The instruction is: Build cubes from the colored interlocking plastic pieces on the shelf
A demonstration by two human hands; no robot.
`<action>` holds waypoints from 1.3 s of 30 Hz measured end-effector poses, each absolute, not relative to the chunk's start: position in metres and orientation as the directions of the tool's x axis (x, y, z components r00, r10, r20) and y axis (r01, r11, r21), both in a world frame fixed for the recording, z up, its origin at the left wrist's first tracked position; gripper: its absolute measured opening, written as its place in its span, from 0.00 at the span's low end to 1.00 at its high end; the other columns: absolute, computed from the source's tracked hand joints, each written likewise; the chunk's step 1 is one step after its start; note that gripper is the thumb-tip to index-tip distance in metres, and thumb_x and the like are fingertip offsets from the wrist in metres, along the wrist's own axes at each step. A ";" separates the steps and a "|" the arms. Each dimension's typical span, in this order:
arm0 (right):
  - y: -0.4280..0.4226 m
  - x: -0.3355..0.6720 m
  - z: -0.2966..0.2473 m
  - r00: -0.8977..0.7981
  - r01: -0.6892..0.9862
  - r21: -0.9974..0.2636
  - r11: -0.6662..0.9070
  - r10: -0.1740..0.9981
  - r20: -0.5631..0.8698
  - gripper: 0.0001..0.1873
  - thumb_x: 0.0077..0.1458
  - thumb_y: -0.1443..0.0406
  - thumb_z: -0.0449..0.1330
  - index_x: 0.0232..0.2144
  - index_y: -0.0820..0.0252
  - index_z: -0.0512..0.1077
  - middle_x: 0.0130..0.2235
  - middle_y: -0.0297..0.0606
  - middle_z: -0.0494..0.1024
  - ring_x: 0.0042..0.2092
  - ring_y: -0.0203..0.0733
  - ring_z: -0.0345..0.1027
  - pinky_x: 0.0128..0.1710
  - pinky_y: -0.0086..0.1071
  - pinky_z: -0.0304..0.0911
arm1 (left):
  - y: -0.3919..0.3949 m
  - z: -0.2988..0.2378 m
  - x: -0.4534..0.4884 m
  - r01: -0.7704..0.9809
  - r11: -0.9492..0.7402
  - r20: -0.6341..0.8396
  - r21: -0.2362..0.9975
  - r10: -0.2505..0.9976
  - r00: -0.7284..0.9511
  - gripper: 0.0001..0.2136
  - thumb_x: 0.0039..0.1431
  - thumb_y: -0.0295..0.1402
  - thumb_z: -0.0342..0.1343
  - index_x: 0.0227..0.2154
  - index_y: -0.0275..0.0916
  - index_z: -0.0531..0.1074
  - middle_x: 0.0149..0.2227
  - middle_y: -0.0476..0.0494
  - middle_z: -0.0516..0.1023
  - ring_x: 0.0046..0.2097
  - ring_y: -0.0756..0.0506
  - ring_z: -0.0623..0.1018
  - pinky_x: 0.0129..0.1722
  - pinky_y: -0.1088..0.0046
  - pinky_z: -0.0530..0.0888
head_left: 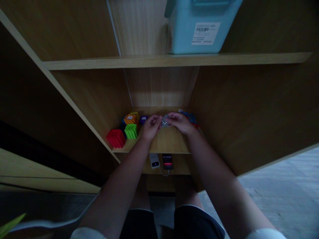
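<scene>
Both of my arms reach into a low wooden shelf compartment. My left hand and my right hand meet at the middle of the shelf board, fingers closed around a small grey-white lattice block held between them. To the left of my left hand lie a red ribbed block, a green block, an orange block and a purple piece. Blue and red pieces lie just behind my right hand.
A light blue plastic bin with a barcode label stands on the shelf above. Below the shelf board lie a white device and a black device with a red screen. Grey floor shows at right; my knees are below.
</scene>
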State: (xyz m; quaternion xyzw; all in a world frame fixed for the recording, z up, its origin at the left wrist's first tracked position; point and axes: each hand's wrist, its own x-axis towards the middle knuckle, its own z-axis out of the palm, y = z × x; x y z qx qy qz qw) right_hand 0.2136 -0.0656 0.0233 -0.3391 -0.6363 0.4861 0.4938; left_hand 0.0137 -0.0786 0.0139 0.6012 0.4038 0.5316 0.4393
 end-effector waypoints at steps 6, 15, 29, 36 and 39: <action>-0.061 0.209 0.022 -0.166 -0.087 -0.950 0.299 0.936 0.309 0.32 0.40 0.43 0.83 0.38 0.52 0.76 0.32 0.30 0.83 0.28 0.36 0.70 0.27 0.31 0.68 | -0.075 0.009 0.013 0.031 -0.289 0.277 0.957 0.940 0.200 0.24 0.65 0.55 0.64 0.25 0.40 0.71 0.23 0.52 0.73 0.24 0.52 0.68 0.27 0.74 0.64; -0.058 0.214 0.019 -0.135 0.000 -0.931 0.365 0.922 0.362 0.29 0.42 0.41 0.82 0.38 0.52 0.85 0.36 0.36 0.87 0.36 0.43 0.79 0.42 0.40 0.77 | -0.065 0.003 0.010 -0.148 -0.219 0.244 0.965 0.952 0.184 0.23 0.61 0.54 0.67 0.24 0.39 0.74 0.22 0.50 0.75 0.21 0.54 0.65 0.23 0.74 0.60; -0.058 0.211 0.016 -0.216 -0.062 -0.931 0.360 0.906 0.365 0.29 0.42 0.49 0.84 0.45 0.49 0.86 0.52 0.38 0.88 0.54 0.50 0.83 0.63 0.50 0.75 | -0.065 0.002 0.010 -0.241 -0.240 0.283 0.940 0.945 0.163 0.27 0.61 0.59 0.68 0.25 0.39 0.74 0.23 0.51 0.73 0.22 0.54 0.66 0.23 0.75 0.60; -0.055 0.212 0.013 -0.160 0.070 -0.881 0.468 0.877 0.453 0.25 0.46 0.44 0.80 0.38 0.50 0.84 0.50 0.40 0.87 0.54 0.51 0.81 0.62 0.49 0.74 | -0.067 0.003 0.013 -0.165 -0.233 0.257 0.958 0.955 0.146 0.24 0.65 0.56 0.65 0.27 0.39 0.74 0.23 0.52 0.73 0.22 0.54 0.66 0.23 0.75 0.61; -0.053 0.215 0.012 -0.112 0.171 -0.850 0.499 0.867 0.486 0.24 0.47 0.43 0.79 0.37 0.50 0.83 0.48 0.39 0.87 0.53 0.51 0.80 0.62 0.49 0.72 | -0.064 0.000 0.014 -0.129 -0.195 0.207 0.972 0.974 0.088 0.22 0.68 0.53 0.63 0.28 0.39 0.73 0.23 0.52 0.73 0.21 0.54 0.66 0.23 0.76 0.62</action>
